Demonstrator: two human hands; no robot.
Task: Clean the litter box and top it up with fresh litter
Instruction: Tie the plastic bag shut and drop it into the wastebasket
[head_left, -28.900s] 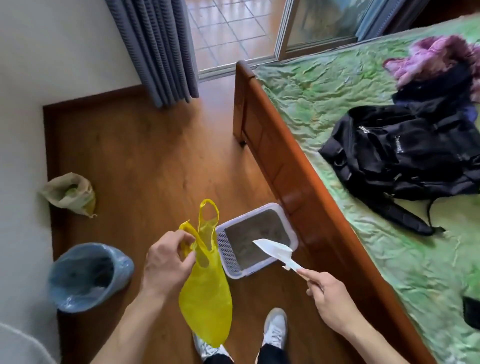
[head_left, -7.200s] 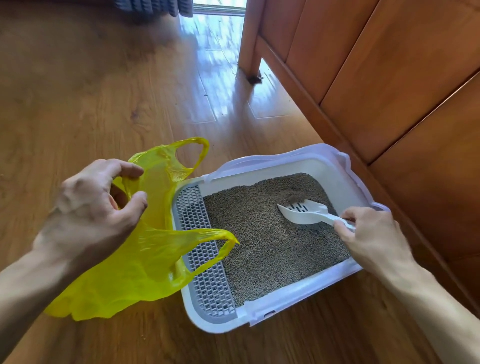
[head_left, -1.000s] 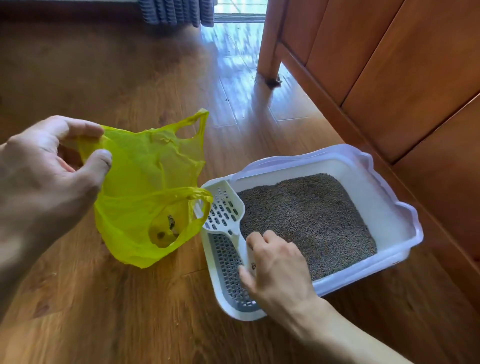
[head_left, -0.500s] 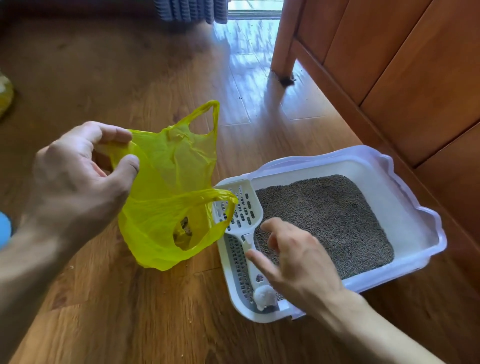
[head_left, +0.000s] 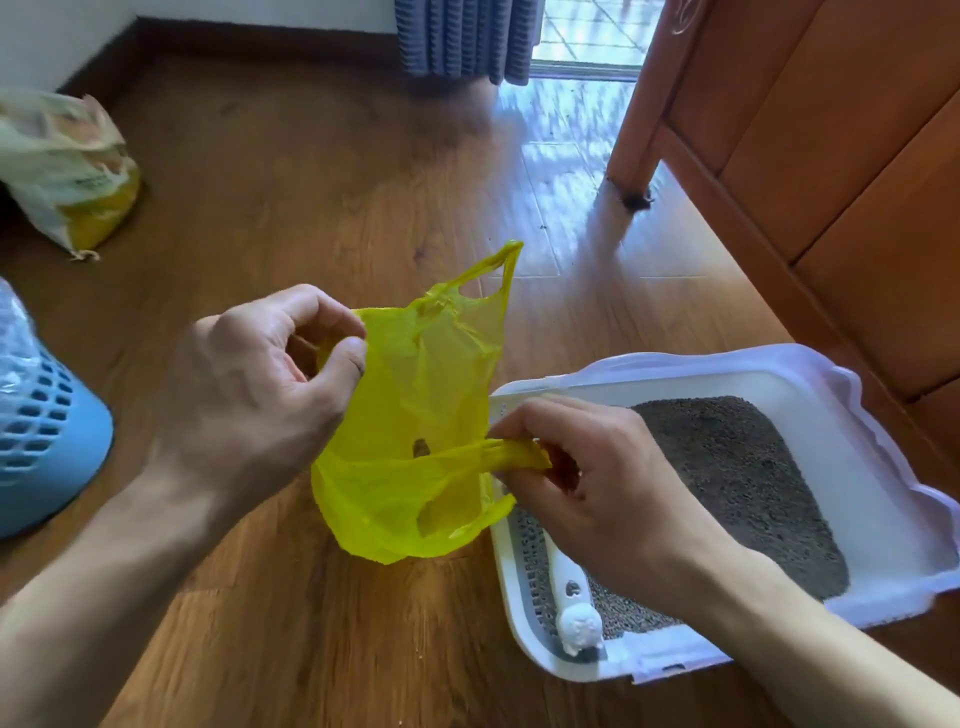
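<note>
Head view: left hand (head_left: 249, 395) pinches the yellow plastic bag (head_left: 410, 431) by its far edge; right hand (head_left: 592, 483) grips the near handle loop. The bag hangs left of the litter box (head_left: 857, 457). It looks flimsy and light, probably best gathered by both handles.

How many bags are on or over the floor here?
2: a yellow bag held between both hands beside the litter box, and a sack by the wall, far left. Others may be out of view.

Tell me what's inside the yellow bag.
Through the yellow bag show two dark clumps, one mid-height and one near the bottom. The film blurs anything more.
</note>
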